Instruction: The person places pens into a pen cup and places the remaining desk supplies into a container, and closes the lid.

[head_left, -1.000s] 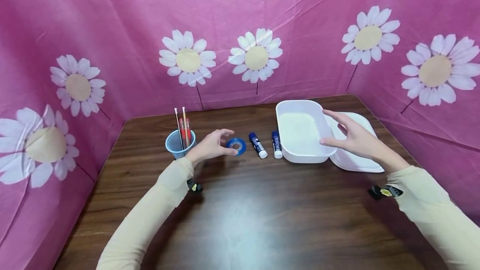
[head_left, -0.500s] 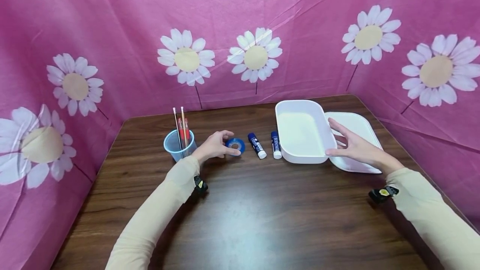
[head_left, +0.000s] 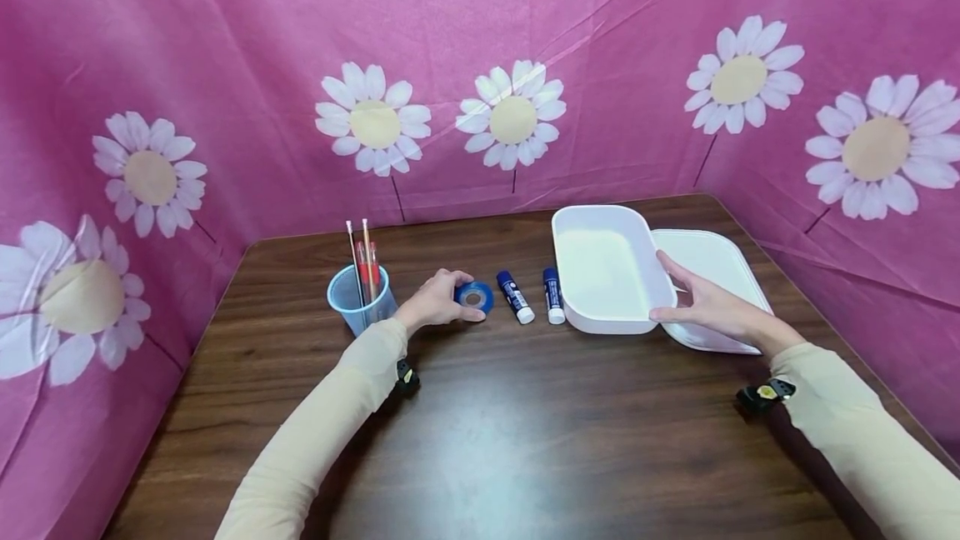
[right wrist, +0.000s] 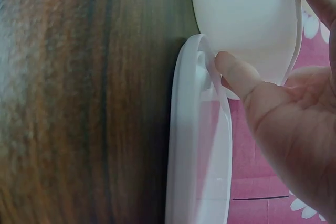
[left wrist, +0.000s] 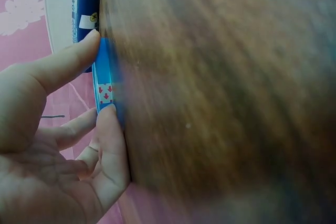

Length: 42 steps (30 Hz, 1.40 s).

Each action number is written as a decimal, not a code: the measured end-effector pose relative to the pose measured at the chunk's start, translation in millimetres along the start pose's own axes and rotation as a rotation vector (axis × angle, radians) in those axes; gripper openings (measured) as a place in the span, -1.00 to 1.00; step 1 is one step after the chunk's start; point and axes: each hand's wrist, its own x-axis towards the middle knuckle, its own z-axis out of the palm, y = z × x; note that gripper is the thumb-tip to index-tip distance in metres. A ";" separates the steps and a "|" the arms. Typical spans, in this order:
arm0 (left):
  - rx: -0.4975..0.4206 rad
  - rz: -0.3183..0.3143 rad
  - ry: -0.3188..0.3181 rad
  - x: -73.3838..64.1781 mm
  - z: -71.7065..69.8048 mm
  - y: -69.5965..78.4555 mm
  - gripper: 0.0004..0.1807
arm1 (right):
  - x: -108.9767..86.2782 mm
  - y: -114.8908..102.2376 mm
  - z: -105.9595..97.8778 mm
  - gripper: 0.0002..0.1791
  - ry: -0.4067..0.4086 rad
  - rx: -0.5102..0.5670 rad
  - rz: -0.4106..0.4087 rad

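Observation:
My left hand point(head_left: 435, 300) pinches a roll of blue tape point(head_left: 486, 292) that lies flat on the table. In the left wrist view its thumb is at one side of the tape's edge and a fingertip at the other. At the right, my right hand point(head_left: 705, 302) rests spread against the side of a white plastic box point(head_left: 607, 325), thumb near the front corner and forefinger farther back. Under that hand lies the white lid point(head_left: 716, 261), partly hidden by it. Two glue sticks point(head_left: 515, 297) with dark blue labels lie between the tape and the box.
A light blue mesh cup point(head_left: 347, 297) with paintbrushes point(head_left: 366, 252) and red pens point(head_left: 372, 261) stands just left of my left wrist. The dark wooden table point(head_left: 480, 423) ends at a pink flowered cloth point(head_left: 442, 15) behind and at the sides.
My left hand has moved right onto the tape roll, and its fingers have closed on it. My right hand has come against the box's side. The tape and box stay about in place.

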 end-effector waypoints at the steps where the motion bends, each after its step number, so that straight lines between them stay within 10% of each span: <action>1: 0.001 -0.002 -0.001 -0.7 0.2 0.0 -0.18 | -0.7 -0.2 0.8 0.19 -0.001 0.012 -0.002; 28: -0.019 0.061 0.056 -2.2 -3.4 9.2 -0.22 | -1.6 1.3 1.0 0.17 -0.005 0.015 0.042; 42: -0.660 0.040 -0.181 -11.9 -3.3 10.5 -0.27 | -2.3 -0.1 2.8 0.16 -0.006 0.036 0.049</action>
